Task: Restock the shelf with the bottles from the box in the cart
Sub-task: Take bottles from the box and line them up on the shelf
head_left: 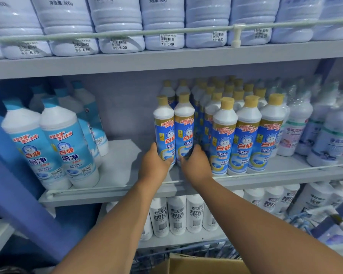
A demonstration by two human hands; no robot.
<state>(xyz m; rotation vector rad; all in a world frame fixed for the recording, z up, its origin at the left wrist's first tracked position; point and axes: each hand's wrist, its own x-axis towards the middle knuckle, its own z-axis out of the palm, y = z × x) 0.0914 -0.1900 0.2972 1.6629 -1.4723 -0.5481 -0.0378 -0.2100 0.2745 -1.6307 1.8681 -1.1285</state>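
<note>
**Both hands grip bottles on the middle shelf**

The left hand (155, 162) is curled round the lower body of a white, gold-capped bottle (164, 133), with the thumb on the left side and the fingers wrapped across its front. The right hand (195, 164) grips the neighbouring bottle (184, 131) the same way, its fingers curled round the base. The two held bottles stand upright, side by side and touching, on the middle shelf (123, 167).

At three o'clock from the hands, a block of matching gold-capped bottles (248, 135) fills the shelf in rows, just beside the right-hand bottle. At nine o'clock, across a bare stretch of shelf, stand blue-capped bottles (67, 143), leaning in this wide-angle view.

At twelve o'clock, the upper shelf carries large pale bottles (162, 22) behind a rail with price labels. At six o'clock, a cardboard box (202, 264) sits in a wire cart (186, 250) at the bottom edge, with white bottles (176, 214) on the lower shelf above it.
</note>
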